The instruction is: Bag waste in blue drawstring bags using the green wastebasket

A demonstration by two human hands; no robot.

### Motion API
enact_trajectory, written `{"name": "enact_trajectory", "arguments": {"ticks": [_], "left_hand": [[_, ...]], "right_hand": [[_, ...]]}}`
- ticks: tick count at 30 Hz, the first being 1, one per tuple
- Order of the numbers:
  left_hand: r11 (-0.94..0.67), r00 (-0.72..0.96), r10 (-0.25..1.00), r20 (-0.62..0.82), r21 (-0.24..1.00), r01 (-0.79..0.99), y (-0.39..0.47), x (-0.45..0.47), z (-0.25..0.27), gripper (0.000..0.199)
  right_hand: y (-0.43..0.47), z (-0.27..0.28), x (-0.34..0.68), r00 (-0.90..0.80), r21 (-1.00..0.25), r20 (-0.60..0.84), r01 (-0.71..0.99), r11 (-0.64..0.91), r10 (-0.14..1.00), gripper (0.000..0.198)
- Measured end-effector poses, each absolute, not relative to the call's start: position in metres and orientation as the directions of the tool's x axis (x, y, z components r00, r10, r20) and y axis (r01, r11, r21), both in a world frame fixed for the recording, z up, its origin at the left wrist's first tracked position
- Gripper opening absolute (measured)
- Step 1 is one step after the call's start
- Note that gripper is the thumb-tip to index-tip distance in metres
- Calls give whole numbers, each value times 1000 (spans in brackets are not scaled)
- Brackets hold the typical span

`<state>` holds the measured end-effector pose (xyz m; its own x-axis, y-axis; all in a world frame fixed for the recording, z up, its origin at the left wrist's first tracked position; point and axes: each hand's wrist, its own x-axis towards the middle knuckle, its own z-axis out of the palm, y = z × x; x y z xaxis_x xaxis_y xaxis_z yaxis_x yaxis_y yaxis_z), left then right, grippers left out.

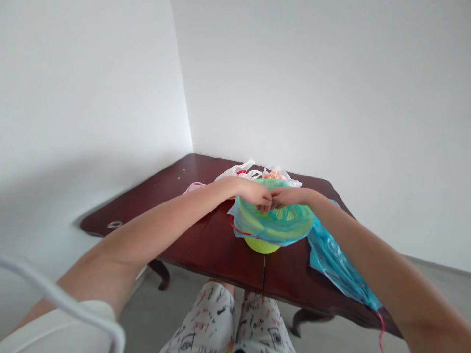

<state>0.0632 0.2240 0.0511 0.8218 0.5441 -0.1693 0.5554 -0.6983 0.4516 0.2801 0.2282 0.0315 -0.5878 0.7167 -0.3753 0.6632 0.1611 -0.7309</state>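
Note:
A yellow-green basket stands on the table, lined with a translucent blue-green garbage bag whose edge is folded over the rim. A red drawstring shows along the bag's edge. Over the basket's opening, my left hand and my right hand meet fingertip to fingertip. Both have their fingers closed and bent downward. Whatever may be between them is hidden or too small to see. Beneath my right forearm lies a stretch of blue plastic bags, with a red string hanging from its end past the table edge.
Behind the basket on the dark red wooden table sit a white plastic bag with something red and another clear bag with orange items. A pink item lies left of them. Small scraps and a clear ring-like piece lie further left.

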Motion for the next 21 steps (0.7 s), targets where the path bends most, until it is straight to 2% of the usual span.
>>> {"name": "enact_trajectory", "arguments": {"ticks": [1,3,4,5,7,9,11,13,15,17,21], "left_hand": [[-696,831,539,-139,481,532,217,45,60,30],[-699,798,597,83,542,466,202,1,70,39],[-681,730,656,190,567,464,196,-23,69,41],[-648,632,724,276,587,486,191,-48,62,43],[-571,426,820,382,581,580,188,-97,32,48],[-454,220,871,439,547,703,195,-139,-17,56],[-300,97,908,408,472,829,205,-170,-75,61],[-179,61,948,311,366,913,213,-185,-131,67],[-106,20,967,254,331,938,215,-189,-174,73],[-77,-15,965,263,332,940,214,-188,-200,76],[-29,-80,949,305,335,942,218,-193,-214,73]], "right_hand": [[222,40,288,-599,-752,-273,621,221,753,15],[202,49,311,-523,-762,113,500,412,845,23],[190,46,325,-411,-765,282,448,462,867,28],[177,38,339,-299,-773,392,405,488,870,32],[151,6,362,-15,-795,549,299,528,836,33],[128,-43,373,279,-822,569,223,524,774,33],[111,-99,371,421,-875,485,223,430,767,36],[100,-154,362,517,-916,398,262,302,758,42],[93,-201,353,572,-931,357,282,232,738,46],[90,-236,347,571,-933,343,297,202,746,46],[91,-272,346,523,-941,321,268,205,790,41]]}}
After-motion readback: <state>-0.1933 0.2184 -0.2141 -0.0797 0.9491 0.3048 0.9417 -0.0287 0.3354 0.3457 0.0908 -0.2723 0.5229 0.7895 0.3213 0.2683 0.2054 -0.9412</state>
